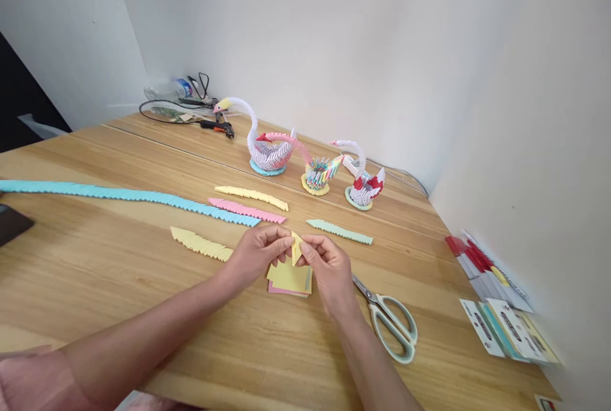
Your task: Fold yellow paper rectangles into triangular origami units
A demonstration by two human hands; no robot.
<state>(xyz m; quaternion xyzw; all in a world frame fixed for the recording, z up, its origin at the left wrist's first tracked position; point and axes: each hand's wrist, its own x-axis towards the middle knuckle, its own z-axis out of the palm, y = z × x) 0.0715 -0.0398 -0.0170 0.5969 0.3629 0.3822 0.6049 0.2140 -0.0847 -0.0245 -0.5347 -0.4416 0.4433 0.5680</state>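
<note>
A small folded yellow paper piece (296, 249) is held up between my two hands, above the table. My left hand (260, 249) pinches its left side with thumb and fingers. From the right, my right hand (329, 264) grips the other side, thumb on top. Just below lies a stack of square paper sheets (289, 277), yellow on top with pink showing underneath. A pale yellow strip of nested folded pieces (200, 243) runs behind my left wrist, which hides its right end. Scissors with pale green handles (389, 322) rest beside my right forearm.
Blue (128, 195), pink (245, 210), yellow (252, 195) and green folded-paper strips (338, 231) lie beyond my hands. Three paper swans (272, 156) stand near the wall. A glue gun (217, 126) and cable are back left; paper packs (508, 328) are at the right edge.
</note>
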